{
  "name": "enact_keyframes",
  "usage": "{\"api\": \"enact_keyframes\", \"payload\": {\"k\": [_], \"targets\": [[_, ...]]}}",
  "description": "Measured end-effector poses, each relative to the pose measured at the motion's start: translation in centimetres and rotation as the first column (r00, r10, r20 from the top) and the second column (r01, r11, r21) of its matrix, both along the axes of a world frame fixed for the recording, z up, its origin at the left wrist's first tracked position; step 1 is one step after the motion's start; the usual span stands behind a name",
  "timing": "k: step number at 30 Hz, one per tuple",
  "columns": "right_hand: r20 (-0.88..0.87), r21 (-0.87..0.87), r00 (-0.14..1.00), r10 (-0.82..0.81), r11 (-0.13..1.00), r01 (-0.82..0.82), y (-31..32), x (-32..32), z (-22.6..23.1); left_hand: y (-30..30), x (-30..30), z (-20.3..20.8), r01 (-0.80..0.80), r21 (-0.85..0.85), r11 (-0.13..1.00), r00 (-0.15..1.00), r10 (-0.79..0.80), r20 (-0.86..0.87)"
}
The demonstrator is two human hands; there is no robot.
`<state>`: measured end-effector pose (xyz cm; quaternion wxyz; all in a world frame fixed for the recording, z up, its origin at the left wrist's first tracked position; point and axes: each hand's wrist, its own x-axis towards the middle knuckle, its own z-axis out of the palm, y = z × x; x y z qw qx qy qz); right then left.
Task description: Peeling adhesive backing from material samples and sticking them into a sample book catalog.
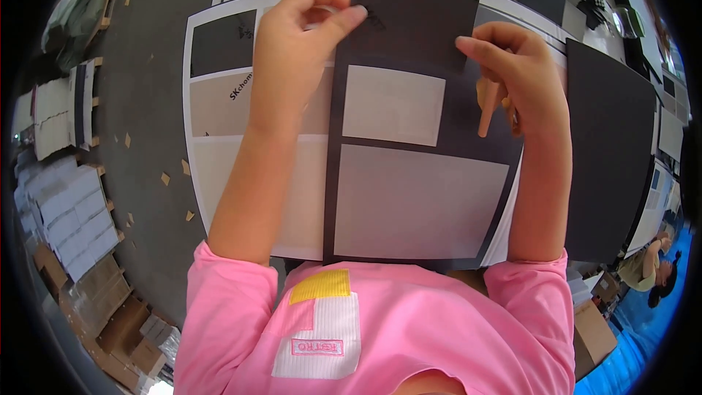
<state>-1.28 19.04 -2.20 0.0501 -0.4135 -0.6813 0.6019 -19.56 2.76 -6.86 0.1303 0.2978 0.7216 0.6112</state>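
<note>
A dark charcoal card [417, 11] lies across the top of a black board [331, 205]. My left hand [296, 40] pinches the card's left edge between thumb and fingers. At the card's right edge my right hand [523, 66] is closed, thumb and forefinger on its corner. From below the right fingers sticks out a narrow tan tool [485, 113], whose exact kind I cannot make out. Below the charcoal card, the board carries a small off-white card [393, 106] and a larger grey card [420, 201].
Left of the board lies a white-bordered sheet with dark, beige and cream panels [300, 197]. A plain black board [610, 153] is on the right. Stacked white bundles [69, 208] and cardboard boxes [102, 296] stand on the left. Another person [651, 267] is at far right.
</note>
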Motion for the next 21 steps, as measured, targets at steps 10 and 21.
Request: {"api": "enact_keyframes", "payload": {"k": [10,21], "targets": [[0.284,0.157,0.957,0.059,0.982,-0.108,0.9,-2.3,-2.6,0.9,-1.9,-0.6,0.257,-0.326,0.910,0.966,-0.244,0.079],[0.336,0.188,0.941,0.044,0.976,-0.112,0.5,-2.7,-2.1,0.9,-1.7,-1.0,0.267,-0.277,0.923,0.964,-0.252,0.089]]}}
